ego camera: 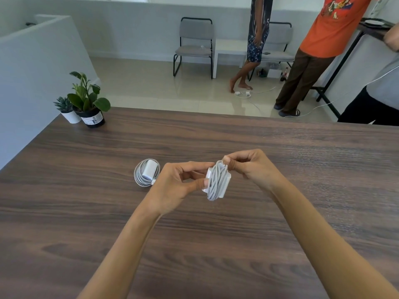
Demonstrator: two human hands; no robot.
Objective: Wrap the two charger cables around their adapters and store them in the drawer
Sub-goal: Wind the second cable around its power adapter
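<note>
The white adapter with its grey cable wound many times around it is held above the wooden table, between both hands. The left hand holds the adapter's left side, thumb below and curled fingers above. The right hand pinches the top of the cable winding with thumb and fingers pressed together. The second charger lies on the table just left of the left hand, its cable coiled in a ring around a white adapter. At the far left corner stand two potted plants. Beyond the table are grey chairs and standing people.
</note>
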